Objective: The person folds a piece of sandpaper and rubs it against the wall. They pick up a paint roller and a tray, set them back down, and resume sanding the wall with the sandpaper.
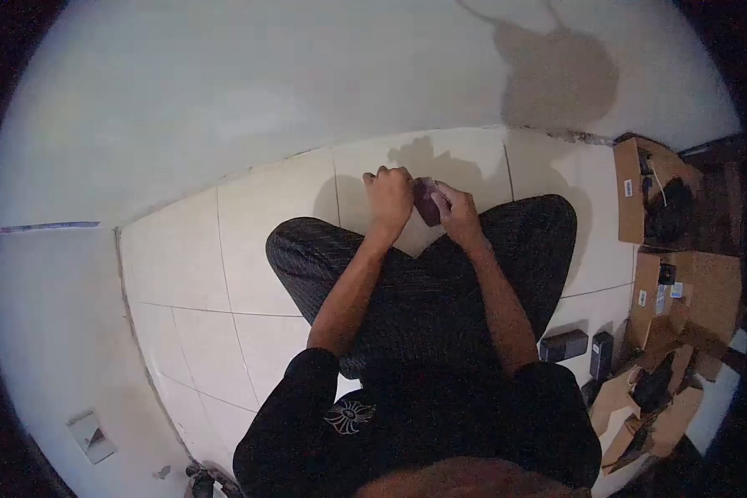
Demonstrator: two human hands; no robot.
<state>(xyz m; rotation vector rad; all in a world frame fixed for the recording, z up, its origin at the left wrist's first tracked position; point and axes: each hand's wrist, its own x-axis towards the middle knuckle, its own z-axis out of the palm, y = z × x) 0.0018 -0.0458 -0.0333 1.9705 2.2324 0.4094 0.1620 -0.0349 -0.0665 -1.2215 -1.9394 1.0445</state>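
Note:
A small, flat, dark reddish item [427, 202] is held up between my two hands, above the gap between my crossed legs. My right hand [458, 211] grips its right side, with the thumb lying across its face. At its left edge is my left hand [389, 197], back turned up and fingers curled. What the left fingertips hold is hidden behind the hand. Pale floor tiles [282, 278] lie under my dark-trousered legs.
Open cardboard boxes [631, 192] with dark items and cables stand along the right. Two dark boxes [564, 345] sit on the floor by my right knee. Pale walls [249, 91] rise ahead and at the left. Dark objects [203, 480] lie at the bottom left.

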